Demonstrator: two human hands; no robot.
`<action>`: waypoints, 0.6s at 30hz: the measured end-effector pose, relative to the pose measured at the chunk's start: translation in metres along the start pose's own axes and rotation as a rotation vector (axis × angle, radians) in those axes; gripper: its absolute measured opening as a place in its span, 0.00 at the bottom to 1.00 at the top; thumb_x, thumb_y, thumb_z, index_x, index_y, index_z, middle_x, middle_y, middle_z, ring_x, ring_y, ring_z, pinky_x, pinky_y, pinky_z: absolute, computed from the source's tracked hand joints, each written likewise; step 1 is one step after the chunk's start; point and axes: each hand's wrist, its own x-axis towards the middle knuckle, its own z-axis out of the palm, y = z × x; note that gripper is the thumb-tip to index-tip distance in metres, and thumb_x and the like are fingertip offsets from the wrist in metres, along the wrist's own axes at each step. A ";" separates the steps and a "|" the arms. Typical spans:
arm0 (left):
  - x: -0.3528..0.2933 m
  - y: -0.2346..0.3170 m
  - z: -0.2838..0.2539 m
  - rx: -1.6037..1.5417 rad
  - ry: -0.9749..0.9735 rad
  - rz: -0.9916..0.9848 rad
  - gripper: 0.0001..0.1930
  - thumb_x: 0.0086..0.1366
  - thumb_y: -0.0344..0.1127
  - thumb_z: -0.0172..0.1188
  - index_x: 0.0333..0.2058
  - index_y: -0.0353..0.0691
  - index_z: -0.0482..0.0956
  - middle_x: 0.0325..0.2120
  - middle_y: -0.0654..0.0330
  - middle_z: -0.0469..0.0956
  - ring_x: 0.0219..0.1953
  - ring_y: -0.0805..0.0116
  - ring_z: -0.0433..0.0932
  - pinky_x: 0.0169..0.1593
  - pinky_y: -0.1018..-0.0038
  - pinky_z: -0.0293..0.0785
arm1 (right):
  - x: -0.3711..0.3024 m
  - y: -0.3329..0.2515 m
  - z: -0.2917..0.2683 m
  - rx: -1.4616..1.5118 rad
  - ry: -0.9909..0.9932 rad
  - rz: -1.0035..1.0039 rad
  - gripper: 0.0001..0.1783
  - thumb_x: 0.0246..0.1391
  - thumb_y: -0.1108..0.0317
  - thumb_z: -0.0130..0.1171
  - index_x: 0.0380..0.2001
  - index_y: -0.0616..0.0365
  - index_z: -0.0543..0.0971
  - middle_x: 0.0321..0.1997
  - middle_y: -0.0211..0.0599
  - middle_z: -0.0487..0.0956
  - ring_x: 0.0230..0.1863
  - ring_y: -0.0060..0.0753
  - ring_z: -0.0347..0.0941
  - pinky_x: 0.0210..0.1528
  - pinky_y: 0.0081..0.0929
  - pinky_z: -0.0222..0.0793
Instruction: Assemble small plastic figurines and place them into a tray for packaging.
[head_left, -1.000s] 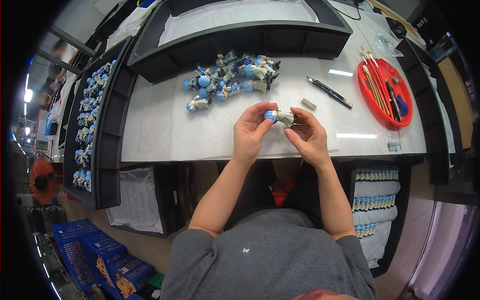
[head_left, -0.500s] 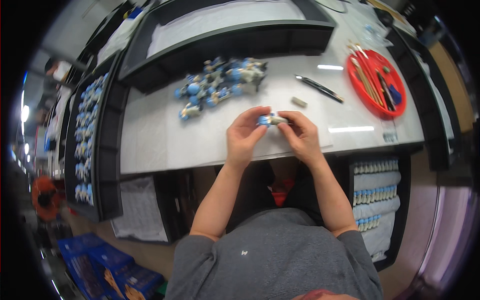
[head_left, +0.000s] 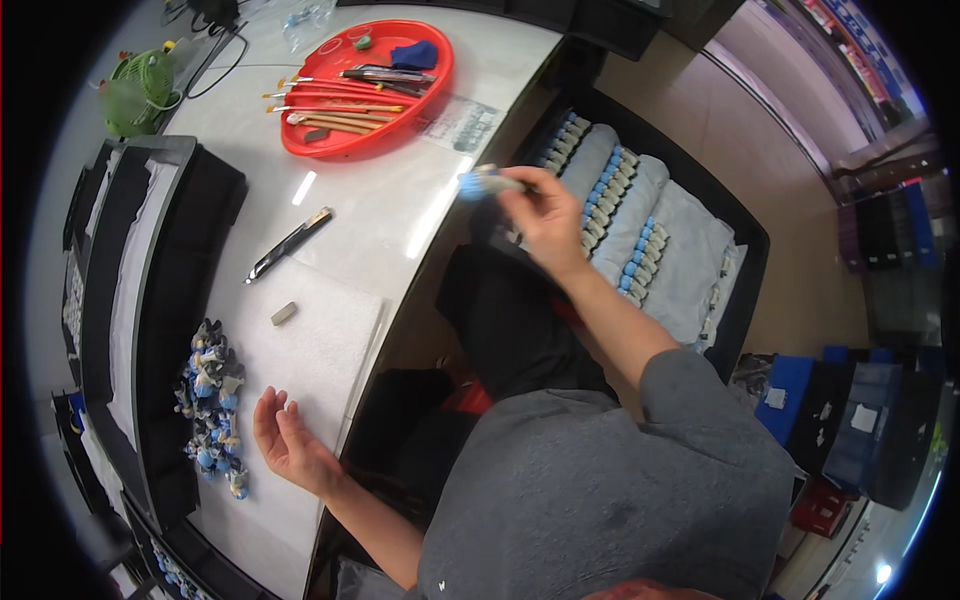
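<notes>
Figurine point(head_left: 482, 182), blue-capped, now off worktop point(head_left: 400, 200), pinched in right hand point(head_left: 545, 215) fingers over side tray point(head_left: 745, 245) rows. Left hand point(head_left: 285, 440) let go, fingers apart, resting by figurine pile point(head_left: 212, 405). Looks like finished piece getting racked.

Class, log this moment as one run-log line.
right hand: holds small blue-and-grey figurine over black tray of figurine rows | left hand: open, empty, beside pile of blue-grey figurines

The red tray point(head_left: 375, 135) at twelve o'clock holds tan-handled brushes point(head_left: 330, 115). The desk point(head_left: 400, 215) is white. The figurines point(head_left: 212, 405) at nine o'clock are blue and grey.
</notes>
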 end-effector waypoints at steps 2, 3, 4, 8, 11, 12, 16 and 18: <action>0.003 -0.007 0.002 -0.036 -0.055 -0.024 0.15 0.59 0.22 0.47 0.46 0.31 0.67 0.44 0.52 0.70 0.43 0.67 0.70 0.46 0.76 0.68 | -0.001 0.007 -0.040 -0.190 0.047 -0.132 0.11 0.47 0.78 0.56 0.36 0.62 0.74 0.39 0.34 0.73 0.36 0.21 0.71 0.37 0.16 0.68; 0.002 -0.008 0.005 -0.015 -0.047 -0.021 0.14 0.59 0.22 0.49 0.45 0.32 0.68 0.43 0.52 0.71 0.42 0.68 0.71 0.45 0.77 0.68 | -0.003 0.010 -0.055 -0.282 0.011 -0.150 0.12 0.48 0.82 0.53 0.39 0.63 0.73 0.42 0.33 0.71 0.39 0.21 0.69 0.40 0.14 0.66; 0.002 -0.009 0.005 -0.004 -0.044 -0.014 0.14 0.58 0.22 0.50 0.45 0.31 0.68 0.42 0.52 0.72 0.41 0.69 0.72 0.44 0.77 0.69 | -0.008 0.008 -0.059 -0.326 -0.005 -0.155 0.12 0.48 0.81 0.53 0.39 0.64 0.73 0.43 0.35 0.71 0.41 0.22 0.69 0.41 0.15 0.66; -0.003 -0.007 0.000 0.031 -0.028 -0.001 0.14 0.58 0.21 0.50 0.44 0.31 0.68 0.41 0.52 0.72 0.40 0.69 0.72 0.43 0.78 0.69 | -0.013 0.010 -0.060 -0.388 -0.001 -0.191 0.10 0.46 0.75 0.59 0.35 0.62 0.75 0.39 0.36 0.73 0.36 0.24 0.71 0.37 0.18 0.68; -0.004 -0.005 -0.001 0.054 -0.019 -0.007 0.13 0.58 0.21 0.50 0.44 0.31 0.69 0.41 0.52 0.73 0.40 0.69 0.72 0.43 0.78 0.69 | -0.013 0.012 -0.059 -0.442 -0.001 -0.205 0.10 0.46 0.73 0.59 0.35 0.61 0.75 0.39 0.36 0.73 0.36 0.25 0.71 0.37 0.19 0.68; -0.004 -0.006 0.000 0.063 -0.025 -0.010 0.13 0.58 0.21 0.50 0.44 0.31 0.69 0.41 0.52 0.73 0.40 0.69 0.72 0.43 0.78 0.69 | -0.013 0.012 -0.060 -0.454 0.009 -0.210 0.10 0.46 0.73 0.59 0.35 0.61 0.75 0.38 0.37 0.73 0.36 0.25 0.71 0.38 0.19 0.68; -0.003 -0.008 0.002 0.059 -0.052 -0.018 0.13 0.58 0.21 0.50 0.43 0.30 0.69 0.40 0.53 0.73 0.39 0.70 0.72 0.43 0.78 0.69 | -0.010 0.011 -0.071 -0.526 0.052 -0.249 0.10 0.45 0.73 0.60 0.34 0.60 0.76 0.38 0.37 0.74 0.35 0.26 0.71 0.37 0.20 0.68; -0.002 -0.009 -0.001 0.081 -0.032 -0.022 0.12 0.57 0.21 0.50 0.42 0.31 0.70 0.39 0.54 0.73 0.39 0.70 0.72 0.43 0.79 0.68 | -0.007 0.012 -0.087 -0.827 0.082 -0.416 0.11 0.44 0.72 0.60 0.34 0.59 0.76 0.37 0.36 0.74 0.35 0.26 0.71 0.36 0.20 0.68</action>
